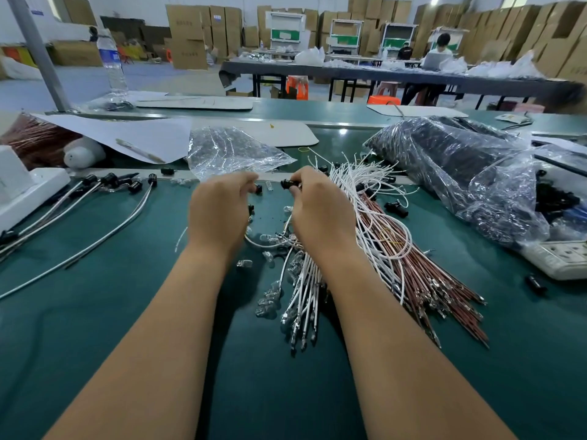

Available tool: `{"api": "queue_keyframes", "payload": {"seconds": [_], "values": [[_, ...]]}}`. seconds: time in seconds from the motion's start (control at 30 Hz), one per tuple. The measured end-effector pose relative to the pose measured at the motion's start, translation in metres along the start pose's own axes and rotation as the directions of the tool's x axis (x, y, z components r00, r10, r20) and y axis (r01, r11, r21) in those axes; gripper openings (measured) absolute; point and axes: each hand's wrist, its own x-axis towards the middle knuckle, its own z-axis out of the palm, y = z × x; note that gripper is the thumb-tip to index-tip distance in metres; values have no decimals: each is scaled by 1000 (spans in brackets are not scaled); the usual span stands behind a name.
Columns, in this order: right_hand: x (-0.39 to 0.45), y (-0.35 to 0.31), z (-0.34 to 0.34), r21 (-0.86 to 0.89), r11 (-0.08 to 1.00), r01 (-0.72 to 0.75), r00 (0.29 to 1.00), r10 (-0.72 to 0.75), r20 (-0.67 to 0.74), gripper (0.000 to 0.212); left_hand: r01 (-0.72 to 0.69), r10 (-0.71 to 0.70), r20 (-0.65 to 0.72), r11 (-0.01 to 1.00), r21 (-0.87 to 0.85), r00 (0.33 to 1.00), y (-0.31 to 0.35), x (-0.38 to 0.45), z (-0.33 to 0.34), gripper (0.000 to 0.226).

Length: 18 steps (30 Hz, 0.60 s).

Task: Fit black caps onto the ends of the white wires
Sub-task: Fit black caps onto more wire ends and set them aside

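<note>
Nearest my lens: two bare forearms reaching out over the green table (95,312).

Between the forearms: a fan of white wires (305,281) with metal terminals, lying flat; small clear glass bulbs (268,300) scattered beside them.

Right of that: a larger bundle of white and brown wires (413,258), spread diagonally across the table.

Left hand (219,211): grip closed, fingers curled inward; a small black cap (258,188) sits at the fingertips, though I cannot tell whether it is pinched or merely behind them.

Right hand (320,211): grip closed round a black cap (287,184) that protrudes toward the left hand; a white wire trails down from under the palm.

Far left: finished wires with black caps fitted (111,181), laid in a loose row.

Behind the hands: a crumpled clear plastic bag (232,150).

Right: a large clear bag of black parts (460,166); a white power strip (562,258) near it.

Rear left: a water bottle (111,58), upright.
</note>
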Motion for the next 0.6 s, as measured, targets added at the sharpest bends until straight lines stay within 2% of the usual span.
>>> {"api": "queue_keyframes", "payload": {"seconds": [0.13, 0.2, 0.23, 0.3, 0.4, 0.5, 0.6], "values": [[1, 6, -3, -13, 998, -57, 998, 56, -11, 11, 220, -209, -82, 959, 177, 975, -20, -1, -8, 27], [1, 6, -2, 33, 997, -69, 997, 68, 25, 13, 275, -254, -120, 936, 220, 960, -19, -3, -8, 28], [0, 5, -1, 75, 994, -83, 996, 80, 47, 17, 245, -224, -116, 943, 223, 968, -14, -4, -6, 29], [1, 3, -2, 197, 972, -127, 991, 115, 73, 22, 89, -80, -55, 974, 209, 995, -2, -4, 0, 29], [2, 1, -5, 382, 907, -180, 984, 165, 72, 14, -91, 90, 14, 983, 157, 996, 13, -5, 8, 25], [2, -1, -7, 508, 834, -216, 976, 189, 103, 5, -116, 115, 19, 989, 93, 993, 16, -7, 9, 24], [1, -2, -6, 540, 814, -214, 977, 170, 129, 9, -72, 72, 11, 997, 26, 997, 14, -5, 9, 17]]}}
